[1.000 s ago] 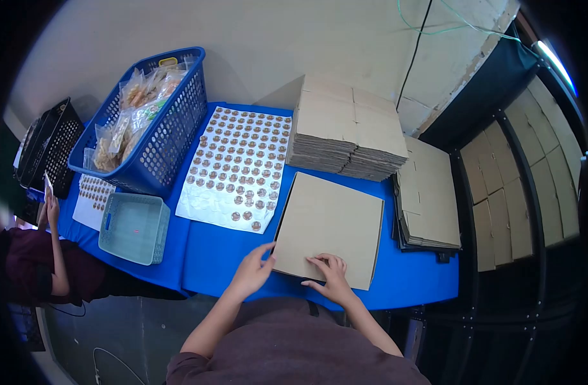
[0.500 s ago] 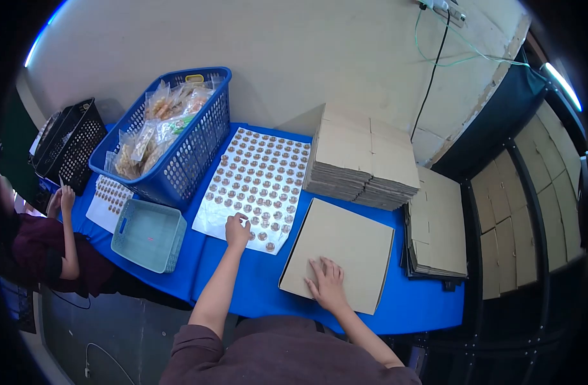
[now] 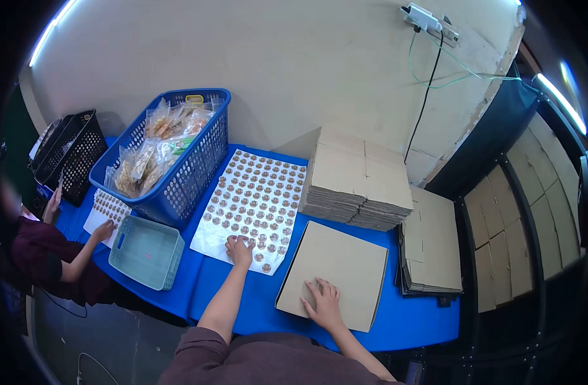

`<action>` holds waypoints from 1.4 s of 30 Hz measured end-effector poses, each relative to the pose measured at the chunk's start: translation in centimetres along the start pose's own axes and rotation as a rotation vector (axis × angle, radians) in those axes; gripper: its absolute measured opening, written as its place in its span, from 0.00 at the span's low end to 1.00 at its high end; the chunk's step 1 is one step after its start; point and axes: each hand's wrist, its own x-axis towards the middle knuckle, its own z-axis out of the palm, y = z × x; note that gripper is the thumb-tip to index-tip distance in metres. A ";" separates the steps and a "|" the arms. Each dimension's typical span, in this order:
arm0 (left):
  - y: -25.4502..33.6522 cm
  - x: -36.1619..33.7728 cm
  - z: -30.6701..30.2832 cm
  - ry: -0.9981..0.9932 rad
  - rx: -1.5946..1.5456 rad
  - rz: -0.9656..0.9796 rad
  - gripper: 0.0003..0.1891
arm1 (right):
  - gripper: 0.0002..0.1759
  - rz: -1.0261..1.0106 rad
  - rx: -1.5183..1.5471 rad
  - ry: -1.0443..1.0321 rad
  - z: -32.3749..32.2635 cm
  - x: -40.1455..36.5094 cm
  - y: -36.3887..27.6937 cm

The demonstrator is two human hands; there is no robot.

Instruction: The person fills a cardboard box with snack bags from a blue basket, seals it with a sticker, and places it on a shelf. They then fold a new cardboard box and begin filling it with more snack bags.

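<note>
A white sheet with rows of small round clear-and-brown stickers lies on the blue-covered table. Over its lower part is my left hand, fingers bent and closed, with a small pale round sticker seemingly pinched at the fingertips. My right hand rests flat on the lid of a closed brown cardboard box, fingers spread. The box sits right of the sheet, slightly turned.
Behind the box rises a stack of flattened cardboard; more flat cartons lie right. Left are a blue basket of bagged goods, a teal tray, black baskets and another person handling a smaller sticker sheet.
The view has tilted upward, so everything sits lower. My left hand stays at the sheet's lower rows and my right hand on the box. The other person's hand has lowered to the small sheet.
</note>
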 end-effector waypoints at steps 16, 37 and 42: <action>-0.9 0.2 -0.9 -0.033 -0.088 0.253 0.08 | 0.26 -0.004 -0.015 0.018 0.4 -0.2 -0.1; 9.9 -15.3 -12.9 -1.141 -0.573 0.724 0.23 | 0.06 0.544 1.053 0.393 -0.4 -4.7 0.4; 9.9 -16.8 -13.3 -1.277 -0.681 0.609 0.26 | 0.10 0.539 1.158 0.366 -2.0 -6.9 0.8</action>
